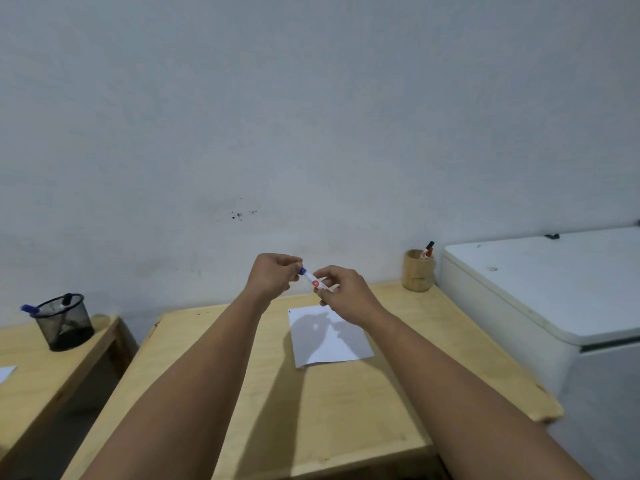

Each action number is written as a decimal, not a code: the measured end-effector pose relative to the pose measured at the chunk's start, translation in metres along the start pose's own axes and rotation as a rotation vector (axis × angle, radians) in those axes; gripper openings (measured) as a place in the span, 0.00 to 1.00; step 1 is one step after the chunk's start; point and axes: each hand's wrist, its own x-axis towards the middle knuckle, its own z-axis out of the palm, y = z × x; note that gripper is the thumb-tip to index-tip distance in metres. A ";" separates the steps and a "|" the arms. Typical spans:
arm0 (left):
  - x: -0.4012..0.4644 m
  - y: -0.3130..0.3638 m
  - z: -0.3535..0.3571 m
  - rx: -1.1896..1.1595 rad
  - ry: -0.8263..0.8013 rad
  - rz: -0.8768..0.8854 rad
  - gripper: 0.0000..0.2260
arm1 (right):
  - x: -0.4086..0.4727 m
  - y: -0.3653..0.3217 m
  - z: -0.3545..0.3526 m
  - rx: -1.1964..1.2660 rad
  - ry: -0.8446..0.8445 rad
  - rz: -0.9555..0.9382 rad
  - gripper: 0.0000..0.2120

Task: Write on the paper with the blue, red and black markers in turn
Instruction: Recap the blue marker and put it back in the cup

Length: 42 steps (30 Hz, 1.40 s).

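Observation:
Both my hands are raised above the wooden table (346,403). My right hand (341,292) grips the white barrel of the blue marker (313,281). My left hand (273,277) pinches the marker's blue cap end (302,271). Whether the cap is seated or loose I cannot tell. Below the hands lies the white paper (332,344), with a tiny blue mark at its far left corner. A wooden cup (418,271) at the table's far right corner holds a red-capped marker (426,251).
A black mesh pen holder (64,323) with a blue marker and a dark one stands on a second wooden table at the left. A white chest-like appliance (554,292) borders the table on the right. A pale wall rises behind.

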 end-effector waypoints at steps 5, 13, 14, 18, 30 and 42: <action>-0.004 0.011 0.019 0.035 -0.045 0.032 0.07 | -0.003 0.003 -0.011 0.087 0.045 0.016 0.07; 0.007 0.036 0.073 0.029 -0.206 0.057 0.12 | -0.001 0.034 -0.050 0.123 0.179 0.064 0.09; 0.010 0.040 0.083 0.018 -0.228 0.056 0.16 | 0.004 0.040 -0.060 0.090 0.210 0.073 0.10; 0.032 0.041 0.124 -0.087 -0.172 0.017 0.25 | 0.034 0.057 -0.116 0.048 0.353 0.132 0.07; 0.128 -0.020 0.283 0.252 -0.280 0.105 0.45 | 0.150 0.107 -0.217 -0.138 0.619 0.074 0.07; 0.142 -0.051 0.344 0.071 -0.172 0.163 0.33 | 0.164 0.164 -0.203 -0.452 0.487 0.144 0.13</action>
